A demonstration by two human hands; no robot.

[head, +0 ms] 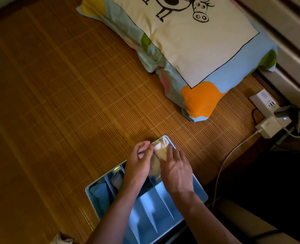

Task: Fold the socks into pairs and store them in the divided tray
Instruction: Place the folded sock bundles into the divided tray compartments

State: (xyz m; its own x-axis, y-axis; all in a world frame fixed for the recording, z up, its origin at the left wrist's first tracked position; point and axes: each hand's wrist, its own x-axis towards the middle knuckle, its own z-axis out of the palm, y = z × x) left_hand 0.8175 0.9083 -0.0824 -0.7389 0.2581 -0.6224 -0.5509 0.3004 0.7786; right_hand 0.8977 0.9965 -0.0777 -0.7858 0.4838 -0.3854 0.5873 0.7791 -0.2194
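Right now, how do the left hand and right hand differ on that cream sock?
Left hand pinches the cream sock's far end with curled fingers; right hand lies flatter on it, fingers fairly straight. Left hand sits toward the tray's middle compartments; right hand sits nearer its right rim. Both touch the same sock over the blue tray.

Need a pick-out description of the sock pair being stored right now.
Below the cow pillow, on the bamboo mat, lies a blue tray. At its far end the left hand pinches and the right hand presses the cream socks. Unlike the blue bundle in the leftmost compartment, they are cream and held.
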